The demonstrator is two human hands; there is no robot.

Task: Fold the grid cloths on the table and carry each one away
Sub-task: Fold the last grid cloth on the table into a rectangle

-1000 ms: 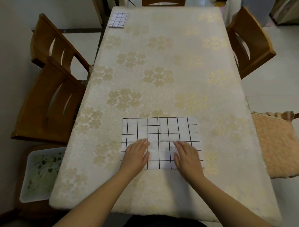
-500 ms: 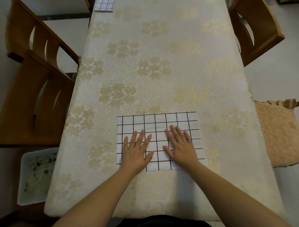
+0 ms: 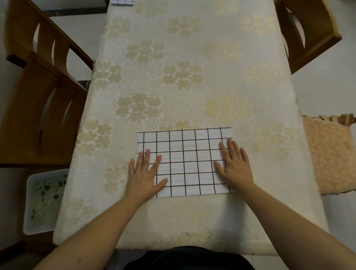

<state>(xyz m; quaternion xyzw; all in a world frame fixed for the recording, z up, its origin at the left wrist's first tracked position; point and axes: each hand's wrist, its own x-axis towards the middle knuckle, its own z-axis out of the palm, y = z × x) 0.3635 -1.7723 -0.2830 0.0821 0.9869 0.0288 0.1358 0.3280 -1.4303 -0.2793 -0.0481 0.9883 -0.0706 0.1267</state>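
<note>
A white cloth with a black grid (image 3: 185,161) lies flat as a rectangle on the table (image 3: 192,77), near the front edge. My left hand (image 3: 144,173) presses flat on the cloth's left edge with its fingers spread, partly over the tablecloth. My right hand (image 3: 235,163) lies flat on the cloth's right edge with straight fingers. A second, folded grid cloth (image 3: 123,2) sits at the table's far left corner, mostly cut off by the frame.
Two wooden chairs (image 3: 40,100) stand along the table's left side and one (image 3: 308,32) at the far right. A peach cushion (image 3: 331,154) lies to the right. A white bin (image 3: 44,200) stands on the floor at lower left.
Both hands have slid apart from the middle of the cloth to its left and right edges. The camera view has tipped down and closer.
</note>
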